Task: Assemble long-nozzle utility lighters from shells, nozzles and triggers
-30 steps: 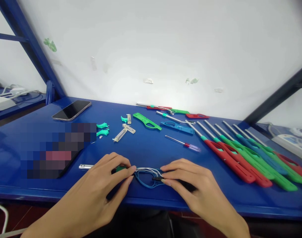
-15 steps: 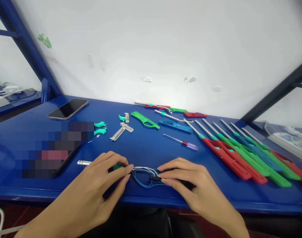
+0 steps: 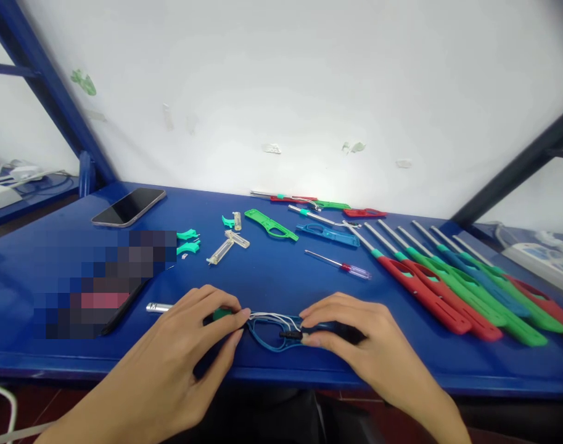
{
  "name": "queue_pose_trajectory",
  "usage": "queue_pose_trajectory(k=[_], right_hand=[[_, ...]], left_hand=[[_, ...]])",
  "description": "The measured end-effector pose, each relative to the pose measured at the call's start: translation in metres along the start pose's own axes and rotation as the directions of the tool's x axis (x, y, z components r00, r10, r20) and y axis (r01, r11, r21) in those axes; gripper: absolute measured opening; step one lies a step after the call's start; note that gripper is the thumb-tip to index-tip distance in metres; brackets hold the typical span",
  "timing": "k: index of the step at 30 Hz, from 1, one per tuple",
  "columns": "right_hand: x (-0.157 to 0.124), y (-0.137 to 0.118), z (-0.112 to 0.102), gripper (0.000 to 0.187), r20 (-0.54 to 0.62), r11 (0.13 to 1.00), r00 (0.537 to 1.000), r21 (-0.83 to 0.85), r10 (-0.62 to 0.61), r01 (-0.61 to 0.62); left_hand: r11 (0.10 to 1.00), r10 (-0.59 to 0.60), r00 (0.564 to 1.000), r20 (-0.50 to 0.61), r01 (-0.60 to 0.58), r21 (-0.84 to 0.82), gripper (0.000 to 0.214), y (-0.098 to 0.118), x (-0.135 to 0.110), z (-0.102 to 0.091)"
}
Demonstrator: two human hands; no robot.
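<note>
- While the blue handle half (image 3: 274, 349) lies at the near middle of the blue table (image 3: 263, 274), its left end is pinched by the left hand (image 3: 189, 339), thumb and fingertips close together.
- A narrow span is made across its right part by the right hand (image 3: 378, 336), thumb beside the black piece (image 3: 289, 335); whether that piece is gripped cannot be told.
- The white wires (image 3: 279, 317) are best laid flat within the handle's outline, since they could be trapped across its rim.
- The metal rod (image 3: 158, 308) and green collar (image 3: 222, 313), at the left, should be steadied while the black piece is pressed gently, without the wires being tugged.
- Seven whole lighters (image 3: 443, 311) are counted at the right: three red, three green, one blue.
- Five loose handle halves (image 3: 259, 217) are seen at the far side: two green, two red, one blue, with two wired rods (image 3: 317, 216).
- Three clear tanks (image 3: 221, 251) and three teal triggers (image 3: 189, 247) are counted left of centre.
- One screwdriver (image 3: 355, 271) is seen right of centre, one phone (image 3: 128, 208) far left.
</note>
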State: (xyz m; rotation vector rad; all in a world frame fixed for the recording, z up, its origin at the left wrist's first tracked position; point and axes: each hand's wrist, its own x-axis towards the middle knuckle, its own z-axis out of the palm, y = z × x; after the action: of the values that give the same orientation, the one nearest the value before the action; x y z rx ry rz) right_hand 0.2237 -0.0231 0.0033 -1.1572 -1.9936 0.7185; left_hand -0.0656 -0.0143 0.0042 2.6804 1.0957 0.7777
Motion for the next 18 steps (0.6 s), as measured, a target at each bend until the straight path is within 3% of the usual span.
queue_pose_trajectory(k=[5, 10, 15, 18], right_hand=[[-0.009, 0.001, -0.001, 0.025, -0.033, 0.985, 0.997, -0.161, -0.07, 0.064], [-0.029, 0.008, 0.003, 0.029, -0.072, 0.905, 0.973, -0.387, -0.218, 0.174], [-0.042, 0.01, 0.004, 0.037, 0.022, 0.847, 0.973, -0.487, -0.232, 0.213], [-0.043, 0.011, 0.004, 0.038, 0.048, 0.83, 0.972, -0.512, -0.231, 0.222]], left_hand=[[0.998, 0.015, 1.0, -0.009, -0.015, 0.062, 0.035, -0.003, -0.003, -0.002], [0.991, 0.023, 0.999, -0.027, -0.019, 0.136, 0.042, -0.003, -0.007, 0.0], [0.978, 0.099, 0.992, -0.076, -0.083, 0.191, 0.054, 0.02, 0.0, 0.012], [0.967, 0.159, 0.987, -0.007, -0.154, 0.202, 0.054, 0.033, 0.004, 0.019]])
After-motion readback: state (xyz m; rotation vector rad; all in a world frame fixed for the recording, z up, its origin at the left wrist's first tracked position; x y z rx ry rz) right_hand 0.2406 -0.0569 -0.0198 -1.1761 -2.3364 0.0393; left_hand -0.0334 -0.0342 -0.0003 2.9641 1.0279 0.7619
